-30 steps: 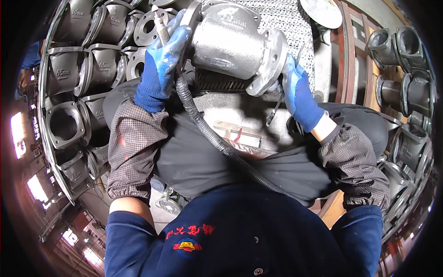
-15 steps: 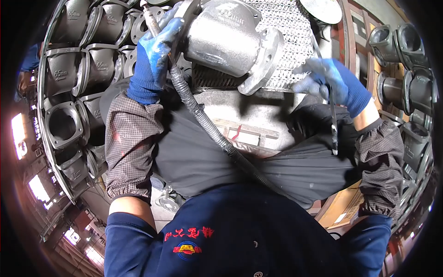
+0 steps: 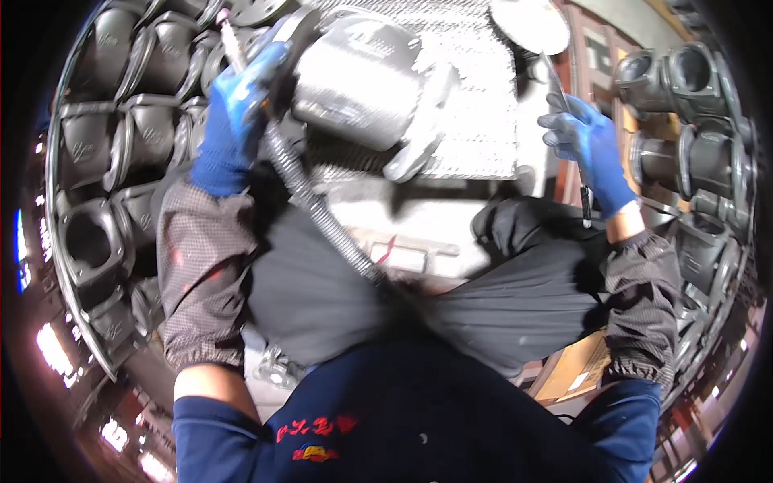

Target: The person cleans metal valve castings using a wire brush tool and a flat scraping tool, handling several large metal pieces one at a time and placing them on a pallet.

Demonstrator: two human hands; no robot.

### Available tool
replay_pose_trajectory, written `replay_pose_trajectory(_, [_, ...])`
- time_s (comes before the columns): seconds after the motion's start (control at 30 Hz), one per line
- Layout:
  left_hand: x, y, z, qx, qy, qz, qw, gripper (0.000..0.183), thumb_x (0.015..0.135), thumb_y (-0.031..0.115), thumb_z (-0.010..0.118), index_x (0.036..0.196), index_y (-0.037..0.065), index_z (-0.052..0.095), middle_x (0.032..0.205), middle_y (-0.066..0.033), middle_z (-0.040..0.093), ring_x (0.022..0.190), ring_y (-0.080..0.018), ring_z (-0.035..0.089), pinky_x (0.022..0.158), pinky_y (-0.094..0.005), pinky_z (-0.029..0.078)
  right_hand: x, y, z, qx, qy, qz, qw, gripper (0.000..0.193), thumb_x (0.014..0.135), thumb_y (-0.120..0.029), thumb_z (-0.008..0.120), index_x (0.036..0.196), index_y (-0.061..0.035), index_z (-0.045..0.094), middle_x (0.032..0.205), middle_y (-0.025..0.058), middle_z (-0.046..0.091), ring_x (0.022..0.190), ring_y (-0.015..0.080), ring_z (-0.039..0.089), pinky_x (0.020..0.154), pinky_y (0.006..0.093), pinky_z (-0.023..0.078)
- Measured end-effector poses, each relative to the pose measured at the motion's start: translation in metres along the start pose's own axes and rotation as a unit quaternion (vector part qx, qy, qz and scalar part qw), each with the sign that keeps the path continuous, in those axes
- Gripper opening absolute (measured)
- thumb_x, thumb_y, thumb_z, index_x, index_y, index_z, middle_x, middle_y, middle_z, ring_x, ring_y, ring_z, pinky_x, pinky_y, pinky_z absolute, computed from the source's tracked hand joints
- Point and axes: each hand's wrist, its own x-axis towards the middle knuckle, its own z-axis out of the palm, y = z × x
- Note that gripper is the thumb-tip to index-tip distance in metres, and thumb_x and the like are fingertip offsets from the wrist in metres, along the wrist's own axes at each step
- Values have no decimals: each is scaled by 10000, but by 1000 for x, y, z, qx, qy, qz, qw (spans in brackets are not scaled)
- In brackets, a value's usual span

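Observation:
A grey cast-metal valve body (image 3: 358,84) with flanged ends lies on a bright ridged metal work surface (image 3: 475,121). My left hand (image 3: 245,92), in a blue glove, is closed around a slim hose-fed tool (image 3: 232,44) with a pink tip, which looks like a die grinder. That hand is against the valve body's left flange. A ribbed silver hose (image 3: 302,181) runs from below it toward my lap. To the right of the work surface, my gloved right hand (image 3: 584,141) grips a thin dark metal rod (image 3: 585,201), held roughly upright.
Stacked valve bodies (image 3: 88,149) fill the rack at left. More castings (image 3: 684,153) stand at right beside a reddish frame (image 3: 588,56). A pale round disc (image 3: 531,24) is at the work surface's far right corner. A cardboard box (image 3: 576,370) sits low at right.
My right hand has moved right, away from the work surface, and raised the rod. My left hand keeps its hold by the flange. The whole view has shifted and is blurred.

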Motion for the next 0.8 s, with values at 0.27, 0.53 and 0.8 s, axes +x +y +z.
replay_pose_trajectory(0.27, [6, 10, 3, -123, -9, -95, 988, 793, 865, 645, 293, 1201, -39, 514, 1148, -253, 562, 1114, -369, 525, 954, -394, 392, 84, 22, -61, -456, 180, -225, 842, 305, 807, -142, 463, 1053, -149, 643, 925, 187, 626, 830, 374, 602, 751, 421, 492])
replay_pose_trajectory(0.53, [8, 8, -3, -101, -60, -110, 987, 852, 836, 700, 300, 1230, -30, 497, 1237, -244, 511, 1177, -335, 483, 1002, -381, 353, 96, 17, -44, -528, 168, -193, 810, 289, 811, -127, 486, 1049, -155, 648, 910, 166, 636, 799, 344, 619, 710, 401, 507])
replay_pose_trajectory(0.8, [-4, -7, -1, -149, -36, -132, 979, 732, 855, 607, 417, 1224, -19, 507, 1174, -224, 546, 1062, -278, 541, 915, -351, 411, 106, 23, -44, -524, 157, -185, 816, 332, 794, -135, 470, 1080, -172, 634, 928, 171, 639, 835, 345, 618, 746, 422, 503])
